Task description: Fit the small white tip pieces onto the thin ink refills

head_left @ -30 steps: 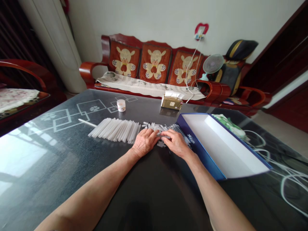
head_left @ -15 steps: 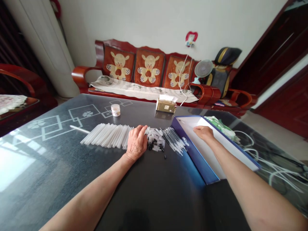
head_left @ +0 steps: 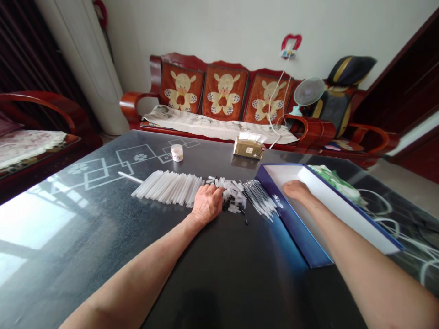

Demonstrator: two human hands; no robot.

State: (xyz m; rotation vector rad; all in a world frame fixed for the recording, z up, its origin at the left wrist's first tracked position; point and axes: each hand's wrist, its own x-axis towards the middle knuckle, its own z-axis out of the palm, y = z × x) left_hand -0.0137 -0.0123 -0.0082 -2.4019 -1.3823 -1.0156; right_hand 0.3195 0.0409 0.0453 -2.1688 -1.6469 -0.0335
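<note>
Dark glass tabletop [head_left: 103, 228]: left hand [head_left: 206, 204] stays spread flat at one pile of small clear plastic caps [head_left: 235, 198]; right hand [head_left: 297, 189], grip unclear, now lower inside one blue white-lined cardboard box [head_left: 295, 226].

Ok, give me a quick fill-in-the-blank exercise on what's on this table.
1. The right hand is in a box that is ____ outside.
2. The left hand lies palm ____ on the table.
3. The sofa carries ____ cushions.
Missing words: blue; down; three.
</note>
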